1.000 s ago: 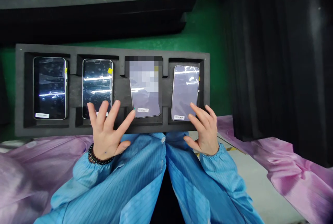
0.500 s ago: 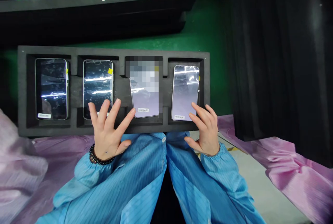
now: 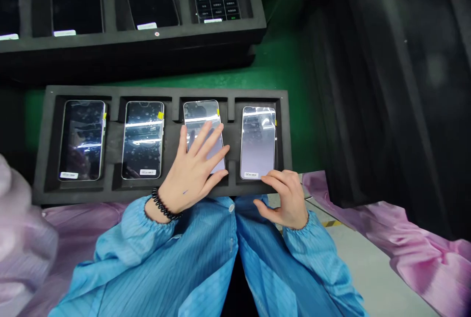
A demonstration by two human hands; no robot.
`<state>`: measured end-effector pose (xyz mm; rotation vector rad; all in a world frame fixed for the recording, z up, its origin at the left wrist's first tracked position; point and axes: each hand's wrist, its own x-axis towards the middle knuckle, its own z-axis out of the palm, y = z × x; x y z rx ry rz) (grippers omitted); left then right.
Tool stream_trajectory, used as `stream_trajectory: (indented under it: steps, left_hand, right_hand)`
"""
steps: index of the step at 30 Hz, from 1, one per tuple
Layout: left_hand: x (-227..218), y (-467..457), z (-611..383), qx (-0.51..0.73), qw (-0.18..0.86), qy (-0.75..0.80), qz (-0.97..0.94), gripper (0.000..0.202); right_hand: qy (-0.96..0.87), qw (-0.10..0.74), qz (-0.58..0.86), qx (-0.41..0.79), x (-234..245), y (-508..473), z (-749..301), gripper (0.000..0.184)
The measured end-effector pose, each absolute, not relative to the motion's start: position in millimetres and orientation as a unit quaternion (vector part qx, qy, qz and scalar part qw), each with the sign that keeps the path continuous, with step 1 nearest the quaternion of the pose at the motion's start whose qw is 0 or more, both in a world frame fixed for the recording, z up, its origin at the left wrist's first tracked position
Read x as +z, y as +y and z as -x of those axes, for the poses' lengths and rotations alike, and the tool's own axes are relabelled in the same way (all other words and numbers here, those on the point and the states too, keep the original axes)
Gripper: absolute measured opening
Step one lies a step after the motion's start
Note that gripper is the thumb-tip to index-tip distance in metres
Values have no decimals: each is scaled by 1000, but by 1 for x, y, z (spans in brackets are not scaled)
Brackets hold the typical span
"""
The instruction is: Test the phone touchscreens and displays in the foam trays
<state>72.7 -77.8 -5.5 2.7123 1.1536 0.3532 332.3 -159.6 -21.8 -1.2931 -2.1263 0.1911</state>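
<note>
A black foam tray [image 3: 169, 92] rests across my lap, with a row of phones lying face up in its slots. My left hand [image 3: 191, 170], a dark bead bracelet at its wrist, lies open with fingers spread over the third phone [image 3: 200, 111]. My right hand [image 3: 287, 194] rests on the tray's near edge just below the rightmost phone [image 3: 258, 140], fingers bent, with nothing visibly in them. Left of my hands, the far left phone [image 3: 82, 139] and the second phone [image 3: 143, 139] lie untouched in their slots.
A second black foam tray [image 3: 147, 42] with more phones stands behind on a green surface [image 3: 279, 62]. Dark panels [image 3: 386, 86] rise at the right. Pink cloth [image 3: 405, 248] lies on both sides of my blue-sleeved arms.
My left hand has moved right and forward, from the tray's near edge between the second and third phones onto the third phone. My right hand's fingers have curled. The view has tilted upward.
</note>
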Motion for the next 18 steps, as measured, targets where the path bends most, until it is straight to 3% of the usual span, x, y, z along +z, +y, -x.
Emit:
stream_trajectory:
  steps: [6,12,18]
  left_hand:
    - [1,-92,-48,164,112,409,-891,54]
    - [-8,-127,-4,254,37,449,-856,58]
    - [-16,-131,-4,175,52,448,-875,63]
  right_hand:
    - [-823,303,475,68,-21,-164,-337,52]
    - [-820,310,479,44,-30,-166,-337,74]
    - [-846,237,476,32,-27,-162,-337,57]
